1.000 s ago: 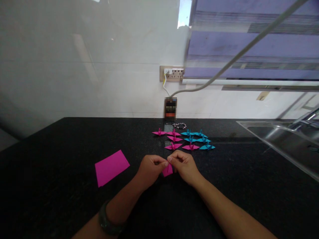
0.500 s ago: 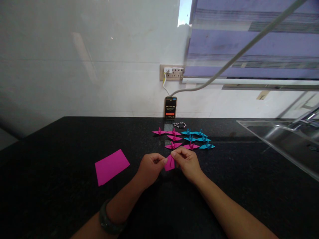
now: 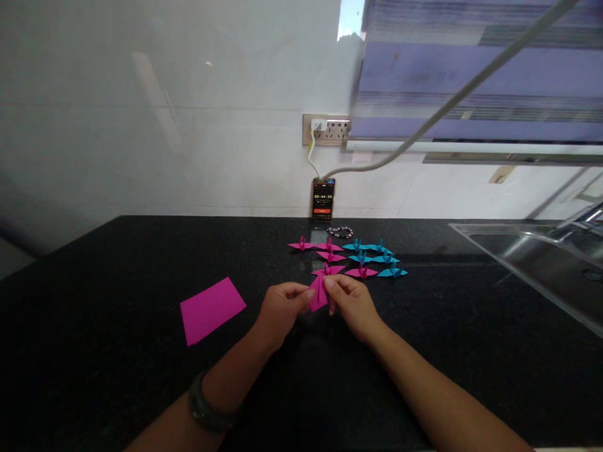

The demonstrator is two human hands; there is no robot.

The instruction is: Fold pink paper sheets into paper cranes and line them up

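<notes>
Just below the middle of the frame I have a small folded piece of pink paper point(image 3: 318, 297) pinched between my two hands. My left hand point(image 3: 282, 309) grips its left edge between thumb and fingers, and my right hand point(image 3: 352, 304) has the right edge the same way; they are close together, with the paper between them. Its top comes up in front of the nearest of five pink paper cranes point(image 3: 362, 272), and I can't tell whether they touch. Those share the centre of the dark surface point(image 3: 141, 263) with five blue paper cranes point(image 3: 392, 272), which sit on the right side of the group. At the left of the frame, well apart from my hands, lies a flat pink rectangle of paper point(image 3: 213, 311). Behind the cranes are a beaded loop point(image 3: 340, 233) and an upright phone point(image 3: 323, 199) reading 00:44:50. I wear a dark bangle point(image 3: 207, 408) at lower left.
</notes>
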